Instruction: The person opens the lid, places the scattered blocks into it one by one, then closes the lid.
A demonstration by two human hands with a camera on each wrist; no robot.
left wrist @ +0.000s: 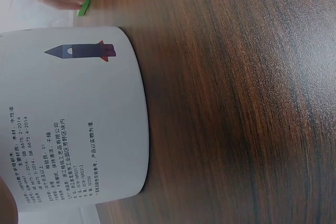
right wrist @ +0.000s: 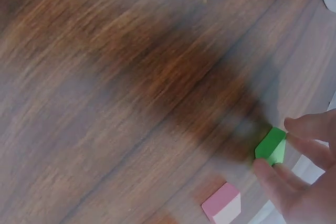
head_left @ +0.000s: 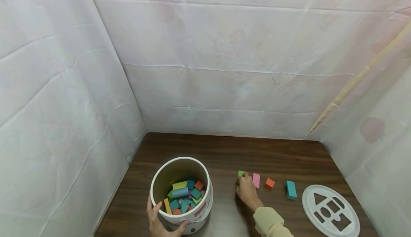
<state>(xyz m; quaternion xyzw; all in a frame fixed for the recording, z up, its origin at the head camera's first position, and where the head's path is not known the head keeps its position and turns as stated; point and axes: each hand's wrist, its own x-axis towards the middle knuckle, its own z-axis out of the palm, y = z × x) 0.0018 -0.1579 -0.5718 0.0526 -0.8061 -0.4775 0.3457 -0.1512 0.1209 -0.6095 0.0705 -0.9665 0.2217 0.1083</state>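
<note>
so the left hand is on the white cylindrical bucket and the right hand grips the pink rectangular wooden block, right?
Not the pink block: the right wrist view shows the right hand gripping the green angular wooden block. The left hand is indeed on the white bucket.

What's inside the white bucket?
The white bucket holds colorful blocks, including a blue cylinder and a yellow block. Whatever lies underneath can't be seen because the blocks cover it.
</note>
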